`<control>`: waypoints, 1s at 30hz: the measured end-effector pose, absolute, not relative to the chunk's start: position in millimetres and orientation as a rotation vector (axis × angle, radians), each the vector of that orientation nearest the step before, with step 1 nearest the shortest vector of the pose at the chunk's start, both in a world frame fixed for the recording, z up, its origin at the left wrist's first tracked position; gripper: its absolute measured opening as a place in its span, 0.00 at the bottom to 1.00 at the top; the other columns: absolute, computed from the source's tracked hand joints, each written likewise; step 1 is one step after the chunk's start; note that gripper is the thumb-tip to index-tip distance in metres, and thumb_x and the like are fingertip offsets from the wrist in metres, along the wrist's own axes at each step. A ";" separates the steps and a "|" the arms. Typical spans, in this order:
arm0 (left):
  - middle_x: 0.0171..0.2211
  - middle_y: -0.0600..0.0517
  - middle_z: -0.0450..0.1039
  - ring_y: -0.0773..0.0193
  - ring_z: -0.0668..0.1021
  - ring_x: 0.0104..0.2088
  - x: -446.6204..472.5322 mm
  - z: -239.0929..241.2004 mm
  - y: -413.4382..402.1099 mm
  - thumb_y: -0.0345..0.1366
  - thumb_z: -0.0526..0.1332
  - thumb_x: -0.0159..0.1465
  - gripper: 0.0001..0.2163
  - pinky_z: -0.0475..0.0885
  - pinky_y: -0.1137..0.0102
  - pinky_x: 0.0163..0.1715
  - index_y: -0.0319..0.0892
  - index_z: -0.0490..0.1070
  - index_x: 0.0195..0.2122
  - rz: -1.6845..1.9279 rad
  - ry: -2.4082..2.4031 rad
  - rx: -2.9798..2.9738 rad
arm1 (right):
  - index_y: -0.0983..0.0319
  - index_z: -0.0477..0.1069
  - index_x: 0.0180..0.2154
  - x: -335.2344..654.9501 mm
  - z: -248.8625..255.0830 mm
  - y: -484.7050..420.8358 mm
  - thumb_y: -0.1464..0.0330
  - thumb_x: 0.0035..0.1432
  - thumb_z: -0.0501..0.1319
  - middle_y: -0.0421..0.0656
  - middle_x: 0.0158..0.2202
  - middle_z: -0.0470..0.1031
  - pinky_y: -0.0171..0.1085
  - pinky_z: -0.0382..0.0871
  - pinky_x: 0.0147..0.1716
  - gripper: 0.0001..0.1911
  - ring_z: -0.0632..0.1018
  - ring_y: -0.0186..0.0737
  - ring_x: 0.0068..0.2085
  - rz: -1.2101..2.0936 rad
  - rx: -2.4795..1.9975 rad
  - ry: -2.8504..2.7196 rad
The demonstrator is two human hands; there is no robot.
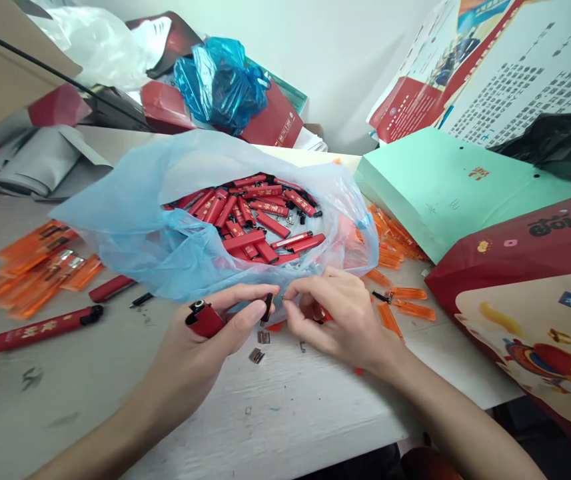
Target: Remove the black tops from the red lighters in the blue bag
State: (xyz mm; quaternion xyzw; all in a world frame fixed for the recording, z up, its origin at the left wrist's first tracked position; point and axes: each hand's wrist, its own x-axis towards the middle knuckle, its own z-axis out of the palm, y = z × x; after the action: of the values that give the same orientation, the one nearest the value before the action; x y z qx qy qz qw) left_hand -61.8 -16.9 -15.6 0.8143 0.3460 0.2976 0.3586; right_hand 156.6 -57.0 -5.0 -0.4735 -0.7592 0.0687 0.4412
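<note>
My left hand [210, 353] is closed round a red lighter body [205, 320] with a bare top end. Between its thumb and index finger it also pinches a small black rod-like part [267, 309]. Close by on the right, thumb and index finger of my right hand [338, 317] are pressed together on something too tiny to make out. Some red shows beneath its curled fingers. Small metal lighter caps [257, 355] lie on the white table [285, 420] below the hands. Behind them, a blue plastic bag [150, 247] gapes, with many red lighters [265, 207] inside.
Orange lighter bodies [40, 273] are piled at the left, and more orange ones [410, 293] lie right of the bag. A complete red lighter [45, 329] rests at left. A mint-green box [445, 180] and a red printed box [530, 233] stand at right.
</note>
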 end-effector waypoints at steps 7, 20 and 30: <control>0.44 0.56 0.87 0.54 0.87 0.45 -56.7 -5.1 -17.0 0.42 0.63 0.72 0.09 0.86 0.60 0.46 0.56 0.83 0.48 0.824 1.031 1.874 | 0.62 0.75 0.35 155.6 -7.2 -55.2 0.74 0.68 0.61 0.33 0.22 0.74 0.36 0.63 0.29 0.07 0.71 0.29 0.22 0.069 -1.167 -1.960; 0.43 0.60 0.87 0.59 0.86 0.44 -50.8 -5.0 -20.0 0.39 0.67 0.68 0.08 0.84 0.68 0.45 0.60 0.85 0.44 0.864 1.082 1.784 | 0.65 0.76 0.32 153.8 -7.1 -57.6 0.77 0.66 0.61 0.32 0.21 0.69 0.38 0.55 0.26 0.09 0.66 0.28 0.22 -0.110 -1.161 -2.044; 0.41 0.60 0.86 0.64 0.86 0.39 -50.6 -3.3 -25.2 0.35 0.69 0.66 0.08 0.83 0.73 0.36 0.58 0.85 0.41 0.942 1.093 1.776 | 0.63 0.75 0.28 153.5 -4.6 -58.0 0.78 0.63 0.62 0.31 0.20 0.64 0.40 0.53 0.25 0.12 0.61 0.30 0.22 -0.211 -1.173 -2.079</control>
State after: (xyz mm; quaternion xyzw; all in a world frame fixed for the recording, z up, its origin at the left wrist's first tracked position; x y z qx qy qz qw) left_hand -50.6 -25.2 -3.3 0.7064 0.4348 0.3749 0.4139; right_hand 153.5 -58.0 -4.6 -0.4560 -0.8081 -0.0820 0.3638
